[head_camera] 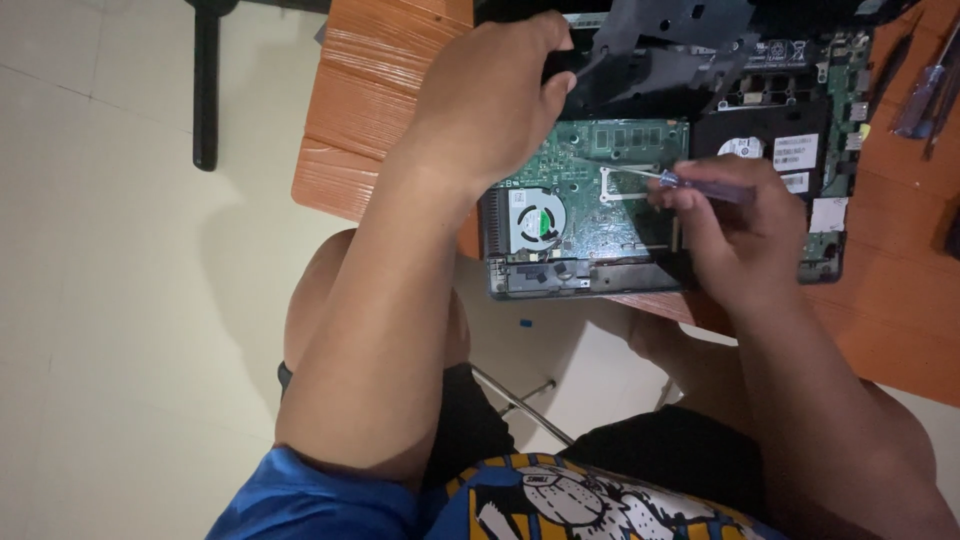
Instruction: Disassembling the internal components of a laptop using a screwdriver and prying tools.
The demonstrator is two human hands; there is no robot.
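Right hand point(735, 225) is pinching the purple-handled screwdriver point(690, 183) with grip clamped, tip angling onto the opened laptop point(600, 200) beside its fan point(537, 220), while left hand point(500, 95) is gripping the laptop's black cover point(660, 40), steadying it.

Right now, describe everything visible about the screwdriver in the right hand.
The screwdriver is small, with a translucent purple handle that looks like plastic and a thin bright metal shaft. The right hand pinches the handle in its fingertips. It lies nearly level, shaft aimed left, its tip over the green circuit board of the opened laptop, near a pale bracket. Whether the tip touches the board cannot be told.
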